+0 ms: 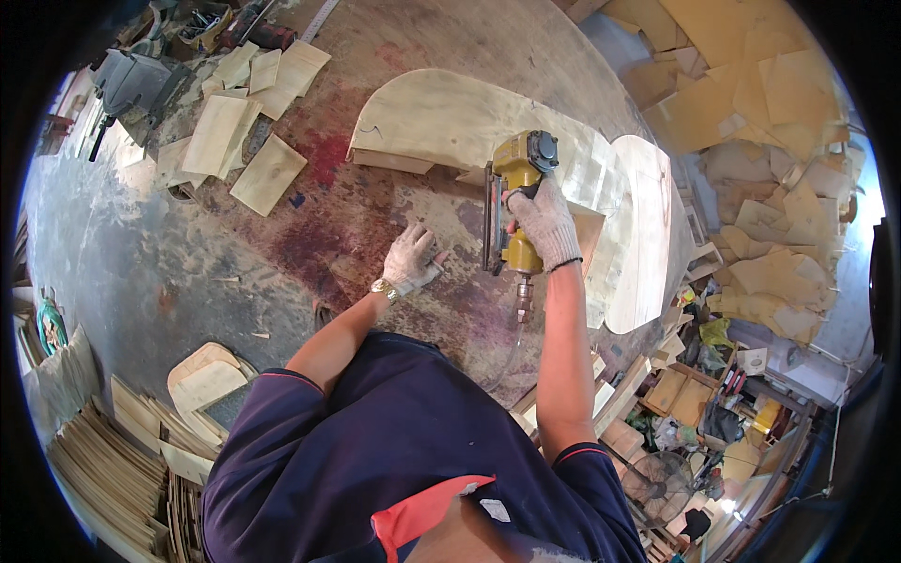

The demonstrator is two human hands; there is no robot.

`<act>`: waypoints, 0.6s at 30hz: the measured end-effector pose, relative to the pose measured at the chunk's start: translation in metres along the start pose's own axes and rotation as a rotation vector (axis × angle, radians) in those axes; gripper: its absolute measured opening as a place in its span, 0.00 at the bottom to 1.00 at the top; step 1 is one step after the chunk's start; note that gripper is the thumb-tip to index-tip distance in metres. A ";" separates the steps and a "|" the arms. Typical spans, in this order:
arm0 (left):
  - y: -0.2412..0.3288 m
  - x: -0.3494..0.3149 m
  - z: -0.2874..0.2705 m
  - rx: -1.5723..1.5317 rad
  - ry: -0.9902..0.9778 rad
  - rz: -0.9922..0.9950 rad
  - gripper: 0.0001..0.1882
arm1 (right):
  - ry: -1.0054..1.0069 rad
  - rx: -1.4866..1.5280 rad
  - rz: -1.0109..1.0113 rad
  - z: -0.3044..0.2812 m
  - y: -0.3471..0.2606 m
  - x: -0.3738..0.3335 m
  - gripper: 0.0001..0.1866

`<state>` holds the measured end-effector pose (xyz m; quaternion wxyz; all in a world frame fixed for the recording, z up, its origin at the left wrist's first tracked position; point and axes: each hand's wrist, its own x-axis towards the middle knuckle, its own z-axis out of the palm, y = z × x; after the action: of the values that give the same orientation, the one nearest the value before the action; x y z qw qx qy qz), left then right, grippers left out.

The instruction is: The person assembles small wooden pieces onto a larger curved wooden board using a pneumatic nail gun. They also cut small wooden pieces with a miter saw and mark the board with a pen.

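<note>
My right hand [547,225], in a knitted work glove, is wrapped round the handle of a yellow pneumatic nail gun [517,172]. An air hose fitting [524,298] joins the gun's lower end. The gun is held over the near edge of a curved plywood panel [460,108], whose rounded end points left; from this view I cannot tell whether they touch. My left hand [413,260], also gloved and with a watch at the wrist, is over the stained worktable [375,211]. Its fingers are slightly bent, thumb apart, and hold nothing.
A rounded pale board [643,235] adjoins the panel's right end. Loose plywood pieces [269,175] lie at the left, below a grey machine [136,84]. Stacked thin boards [113,479] stand at lower left. Brown sheets [751,103] pile up at right, above a caged fan [657,483].
</note>
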<state>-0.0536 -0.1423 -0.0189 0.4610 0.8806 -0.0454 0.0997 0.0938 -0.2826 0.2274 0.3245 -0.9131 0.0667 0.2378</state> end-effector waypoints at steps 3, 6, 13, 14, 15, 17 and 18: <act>0.001 0.001 -0.001 0.000 0.006 0.022 0.17 | 0.085 0.072 -0.058 -0.002 0.001 -0.010 0.24; 0.002 0.001 -0.004 0.011 -0.057 -0.015 0.14 | 0.162 0.254 -0.039 0.002 0.020 -0.034 0.25; -0.004 0.004 -0.004 -0.049 -0.059 0.046 0.11 | 0.350 0.004 0.132 0.058 0.135 -0.095 0.27; -0.003 0.006 -0.001 -0.013 0.003 0.059 0.11 | 0.455 -0.158 0.125 0.071 0.151 -0.105 0.31; -0.004 0.006 -0.002 -0.036 -0.028 0.015 0.10 | 0.525 -0.293 0.193 0.089 0.163 -0.114 0.36; -0.002 0.006 -0.005 -0.057 -0.056 0.002 0.09 | 0.547 -0.135 0.243 0.120 0.187 -0.140 0.44; -0.002 0.007 -0.008 -0.042 -0.036 0.033 0.07 | 0.491 -0.145 0.263 0.134 0.199 -0.149 0.48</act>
<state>-0.0476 -0.1344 -0.0144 0.4766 0.8716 -0.0703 0.0906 -0.1445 -0.3589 0.0966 0.1990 -0.9476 0.2440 0.0539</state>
